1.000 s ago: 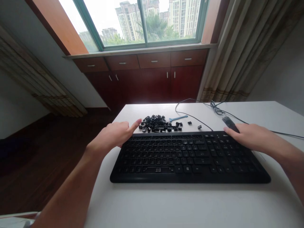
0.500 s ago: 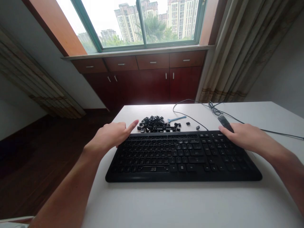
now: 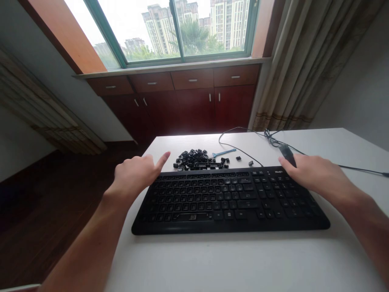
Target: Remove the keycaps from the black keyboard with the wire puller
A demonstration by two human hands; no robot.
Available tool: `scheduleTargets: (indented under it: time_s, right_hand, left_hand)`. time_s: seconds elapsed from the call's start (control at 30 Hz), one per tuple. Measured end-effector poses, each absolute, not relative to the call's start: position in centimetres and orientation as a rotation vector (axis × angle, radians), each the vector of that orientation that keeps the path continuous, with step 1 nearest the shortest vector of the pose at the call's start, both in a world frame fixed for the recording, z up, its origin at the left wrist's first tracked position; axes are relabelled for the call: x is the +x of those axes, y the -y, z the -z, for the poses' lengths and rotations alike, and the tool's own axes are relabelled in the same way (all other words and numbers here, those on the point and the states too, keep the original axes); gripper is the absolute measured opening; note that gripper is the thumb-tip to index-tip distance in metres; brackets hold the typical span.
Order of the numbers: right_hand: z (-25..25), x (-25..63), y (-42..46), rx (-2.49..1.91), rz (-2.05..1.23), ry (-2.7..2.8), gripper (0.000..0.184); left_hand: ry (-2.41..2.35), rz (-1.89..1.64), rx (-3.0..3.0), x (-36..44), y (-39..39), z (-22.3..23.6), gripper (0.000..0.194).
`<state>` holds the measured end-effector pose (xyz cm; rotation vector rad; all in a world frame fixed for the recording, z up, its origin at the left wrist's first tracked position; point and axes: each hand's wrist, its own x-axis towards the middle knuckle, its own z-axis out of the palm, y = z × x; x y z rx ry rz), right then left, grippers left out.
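Observation:
A black keyboard (image 3: 227, 200) lies across a white table (image 3: 237, 263). My left hand (image 3: 136, 174) hovers over its far left corner with the index finger stretched forward and the other fingers loosely curled, holding nothing. My right hand (image 3: 310, 174) rests palm down on the keyboard's far right corner, fingers extended. Beyond the keyboard sits a heap of loose black keycaps (image 3: 199, 159), with a blue keycap puller (image 3: 224, 153) to its right.
Two stray keycaps (image 3: 244, 160) lie near the puller. A black cable (image 3: 243, 142) loops over the far part of the table, and a dark USB plug (image 3: 285, 152) sits by my right fingertips. Red-brown cabinets (image 3: 188, 101) and a window stand behind.
The view has shifted, so the keyboard sits slightly further left in frame. My left hand has lifted a little off the keyboard corner; my right hand stays on the right corner.

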<state>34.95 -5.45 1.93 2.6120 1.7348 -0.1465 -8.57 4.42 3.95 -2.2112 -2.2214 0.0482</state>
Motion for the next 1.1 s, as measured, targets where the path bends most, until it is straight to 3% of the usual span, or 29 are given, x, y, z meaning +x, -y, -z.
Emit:
scheduleTargets:
  time_s: [0.17, 0.23, 0.3, 0.37, 0.47, 0.53, 0.77, 1.1]
  right_hand:
    - [-3.6, 33.3, 5.9, 2.803, -0.096, -1.756, 0.063]
    - [-3.9, 32.5, 6.0, 3.005, -0.027, -1.951, 0.057]
    - [-3.7, 31.6, 6.1, 3.191, 0.276, -2.246, 0.053]
    - [-3.1, 30.4, 6.2, 3.237, 0.790, -2.499, 0.053]
    - [-2.0, 28.4, 6.5, 3.086, 1.618, -2.565, 0.051]
    - [-1.3, 27.3, 6.8, 2.973, 1.910, -2.553, 0.050]
    - [-0.7, 26.0, 7.6, 2.792, 1.933, -2.738, 0.044]
    - [-1.1, 25.6, 8.0, 2.646, 1.971, -2.800, 0.036]
  left_hand:
    - [1.857, 0.260, -2.255, -4.4, -1.6, -4.6, 0.065]
    - [1.656, 0.500, -2.417, -3.0, -0.4, -4.0, 0.051]
    - [1.387, 0.680, -2.632, -2.0, 0.4, -3.0, 0.040]
    - [1.092, 0.735, -2.778, -1.4, 1.0, -2.1, 0.030]
    - [0.710, 0.687, -2.894, -0.9, 1.2, -1.3, 0.020]
    - [0.578, 0.665, -2.918, -0.9, 1.3, -1.3, 0.018]
    - [0.263, 0.563, -2.974, -0.8, 1.8, -1.9, 0.017]
    - [0.293, 0.547, -3.031, -1.2, 1.7, -1.6, 0.037]
